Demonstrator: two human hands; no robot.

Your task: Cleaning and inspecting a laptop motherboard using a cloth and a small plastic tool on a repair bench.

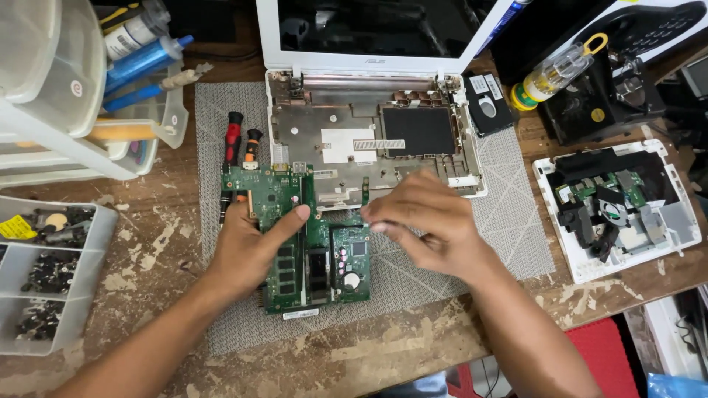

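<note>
The green motherboard (pixel 306 247) lies on the grey mat (pixel 509 221) just before the opened white laptop base (pixel 369 136). The left hand (pixel 247 247) presses it flat, thumb on top, so it stays steady. The right hand (pixel 431 221) pinches something small at its upper edge; I cannot tell what.

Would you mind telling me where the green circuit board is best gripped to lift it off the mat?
Probably by its bare long edges, from the sides: the green circuit board lies flat, its face crowded with chips. The left hand already clasps its left edge; the right hand pinches near the top right.
</note>
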